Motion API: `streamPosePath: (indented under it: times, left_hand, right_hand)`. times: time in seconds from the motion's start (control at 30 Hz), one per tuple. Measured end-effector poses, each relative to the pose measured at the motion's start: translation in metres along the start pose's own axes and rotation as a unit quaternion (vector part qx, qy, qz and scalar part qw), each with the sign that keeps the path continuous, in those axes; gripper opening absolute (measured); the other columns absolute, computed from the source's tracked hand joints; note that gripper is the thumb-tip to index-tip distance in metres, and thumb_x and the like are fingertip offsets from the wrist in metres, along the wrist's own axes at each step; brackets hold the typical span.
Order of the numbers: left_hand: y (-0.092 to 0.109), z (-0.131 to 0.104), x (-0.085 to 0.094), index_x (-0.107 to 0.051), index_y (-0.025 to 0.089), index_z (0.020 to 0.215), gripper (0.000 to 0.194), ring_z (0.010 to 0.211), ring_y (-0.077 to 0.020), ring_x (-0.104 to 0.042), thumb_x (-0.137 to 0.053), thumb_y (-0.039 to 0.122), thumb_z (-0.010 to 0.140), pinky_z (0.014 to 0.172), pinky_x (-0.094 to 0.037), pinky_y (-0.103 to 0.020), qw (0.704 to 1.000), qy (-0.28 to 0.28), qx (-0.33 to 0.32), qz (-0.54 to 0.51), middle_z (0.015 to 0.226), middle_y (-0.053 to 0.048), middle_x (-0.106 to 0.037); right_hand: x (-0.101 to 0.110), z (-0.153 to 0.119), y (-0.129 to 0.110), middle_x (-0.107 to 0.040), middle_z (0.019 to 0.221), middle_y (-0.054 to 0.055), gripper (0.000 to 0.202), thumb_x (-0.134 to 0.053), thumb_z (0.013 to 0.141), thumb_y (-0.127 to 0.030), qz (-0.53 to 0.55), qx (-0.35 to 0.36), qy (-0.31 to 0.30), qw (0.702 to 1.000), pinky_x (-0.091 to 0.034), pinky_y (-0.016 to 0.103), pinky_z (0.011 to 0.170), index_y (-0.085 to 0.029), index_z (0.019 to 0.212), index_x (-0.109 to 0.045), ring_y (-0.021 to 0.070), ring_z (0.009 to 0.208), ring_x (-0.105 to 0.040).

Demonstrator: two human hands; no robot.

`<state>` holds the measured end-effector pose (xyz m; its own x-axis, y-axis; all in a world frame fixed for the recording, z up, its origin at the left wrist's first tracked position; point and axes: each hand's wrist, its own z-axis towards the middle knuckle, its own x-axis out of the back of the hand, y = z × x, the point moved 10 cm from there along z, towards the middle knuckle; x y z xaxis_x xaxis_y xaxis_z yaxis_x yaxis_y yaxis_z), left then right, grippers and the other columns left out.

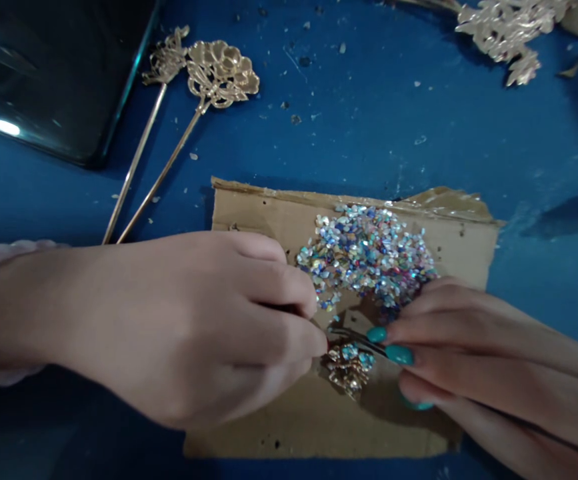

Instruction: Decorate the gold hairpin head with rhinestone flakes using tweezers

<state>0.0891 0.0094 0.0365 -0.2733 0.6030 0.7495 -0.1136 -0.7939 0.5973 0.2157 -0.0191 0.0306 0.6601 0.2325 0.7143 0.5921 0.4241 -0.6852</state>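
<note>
Left hand [239,320] sat nearest my camera, back up, fingers curled, tips by the 9 o'clock edge of the metal ornament [350,371]. Couldn't tell from my end what it gripped; contact hidden, steadying seemed likely. Right hand [449,353], at 3 o'clock, pinched slim tweezers [363,341] between teal-nailed fingers and thumb, points over the ornament's 12 o'clock edge, probably held low for fine control. Ornament, partly blue-flecked, was over the cardboard [369,433], toward 5 o'clock in my frame. Shimmery chips [369,247] lay heaped at its 12 o'clock, presumably for short reach; cardboard likely caught strays. Two gold-toned hairpins [226,67] lay at 11 o'clock, dark glossy device [63,73] at 10, I guess out of the hands' way.
</note>
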Motion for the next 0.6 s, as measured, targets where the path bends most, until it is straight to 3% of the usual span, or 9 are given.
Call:
streamPosePath:
  times: [0.6]
  left_hand:
    - [-0.0005, -0.0014, -0.0002, -0.075, 0.021, 0.084, 0.038, 0.092, -0.0142, -0.069, -0.043, 0.01, 0.102, 0.086, -0.052, -0.032, 1.0, -0.001, 0.001, -0.008, 0.098, 0.003, -0.077]
  right_hand:
    - [0.0007, 0.0005, -0.0027, -0.072, 0.102, -0.005, 0.015, -0.061, 0.099, -0.041, -0.011, 0.013, -0.014, 1.0, -0.054, 0.016, 0.104, -0.027, 0.1, -0.064, 0.005, 0.096, -0.07]
